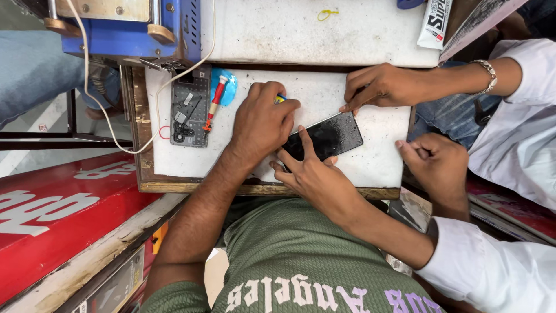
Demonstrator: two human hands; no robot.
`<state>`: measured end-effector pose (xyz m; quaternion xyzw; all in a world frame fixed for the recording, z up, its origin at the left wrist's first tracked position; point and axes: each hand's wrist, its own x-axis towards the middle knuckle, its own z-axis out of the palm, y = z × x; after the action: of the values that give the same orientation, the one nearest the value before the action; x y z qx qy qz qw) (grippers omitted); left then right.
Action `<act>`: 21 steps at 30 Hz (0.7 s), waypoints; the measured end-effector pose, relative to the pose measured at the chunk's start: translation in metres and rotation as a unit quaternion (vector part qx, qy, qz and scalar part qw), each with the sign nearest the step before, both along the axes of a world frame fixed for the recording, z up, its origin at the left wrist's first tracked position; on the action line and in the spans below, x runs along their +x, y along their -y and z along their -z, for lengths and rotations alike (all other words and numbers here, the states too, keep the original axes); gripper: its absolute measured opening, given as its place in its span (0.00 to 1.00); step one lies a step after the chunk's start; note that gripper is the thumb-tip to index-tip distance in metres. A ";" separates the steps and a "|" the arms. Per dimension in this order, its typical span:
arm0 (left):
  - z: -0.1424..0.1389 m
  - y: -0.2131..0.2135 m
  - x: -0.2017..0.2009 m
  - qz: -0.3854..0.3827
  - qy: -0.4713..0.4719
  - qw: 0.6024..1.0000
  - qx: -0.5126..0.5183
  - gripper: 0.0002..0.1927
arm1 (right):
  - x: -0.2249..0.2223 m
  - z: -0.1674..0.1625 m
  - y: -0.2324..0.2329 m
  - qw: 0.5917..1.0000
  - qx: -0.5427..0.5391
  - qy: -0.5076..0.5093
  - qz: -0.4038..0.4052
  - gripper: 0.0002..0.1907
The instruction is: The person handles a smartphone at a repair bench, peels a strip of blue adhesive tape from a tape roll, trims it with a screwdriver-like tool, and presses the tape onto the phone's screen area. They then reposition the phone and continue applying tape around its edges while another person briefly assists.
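White worktop (370, 159), black phone (327, 138) under right fingers (305, 142)

Phone (331, 137): black, flat slab with a glossy, smudged face.
Phone pose: lying face-up, turned on a slant, its right end a little farther from the person than its left.
Phone place: on the white table (376, 156), near the front edge, right of centre.
Phone state: left end covered by fingers (305, 141); right end bare.
Small tool (280, 98): yellow-and-blue tip showing, mostly hidden, just behind the phone's left end.
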<state>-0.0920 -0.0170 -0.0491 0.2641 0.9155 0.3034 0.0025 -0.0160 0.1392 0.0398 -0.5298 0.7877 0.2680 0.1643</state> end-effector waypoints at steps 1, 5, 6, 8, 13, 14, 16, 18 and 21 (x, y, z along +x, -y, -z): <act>-0.001 0.004 0.000 -0.014 -0.011 1.000 -0.012 0.12 | 0.000 0.000 0.000 1.000 -0.001 -0.017 -0.005 0.44; -0.013 0.044 0.014 -0.070 -0.015 0.996 -0.054 0.14 | 0.003 0.001 -0.001 0.998 -0.043 -0.048 0.001 0.40; -0.014 0.048 0.016 -0.085 -0.009 0.994 -0.061 0.14 | 0.003 0.002 -0.002 0.997 -0.061 -0.049 0.009 0.38; -0.012 0.043 0.016 -0.064 -0.039 0.995 -0.068 0.14 | 0.004 0.002 -0.002 0.997 -0.033 -0.061 -0.019 0.37; 0.002 -0.002 0.006 0.012 -0.037 0.999 -0.005 0.14 | 0.004 0.002 -0.001 0.998 -0.026 -0.032 -0.044 0.23; 0.005 -0.007 0.005 0.019 -0.036 0.999 -0.008 0.13 | 0.004 0.002 -0.001 0.999 -0.008 -0.011 -0.044 0.20; 0.003 0.000 0.010 0.011 -0.036 0.999 -0.026 0.13 | 0.004 0.003 0.000 0.999 0.003 0.011 -0.052 0.17; -0.003 0.024 0.015 -0.013 -0.046 0.998 -0.046 0.12 | 0.003 0.005 0.000 0.998 0.000 0.006 -0.060 0.17; -0.017 0.064 0.031 -0.066 -0.040 0.995 -0.069 0.14 | 0.002 0.003 -0.001 0.996 -0.071 -0.048 -0.008 0.18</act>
<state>-0.0607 -0.0812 -0.0318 0.2142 0.9490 0.2286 -0.0362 -0.0144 0.1404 0.0364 -0.5329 0.8076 0.2375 0.0859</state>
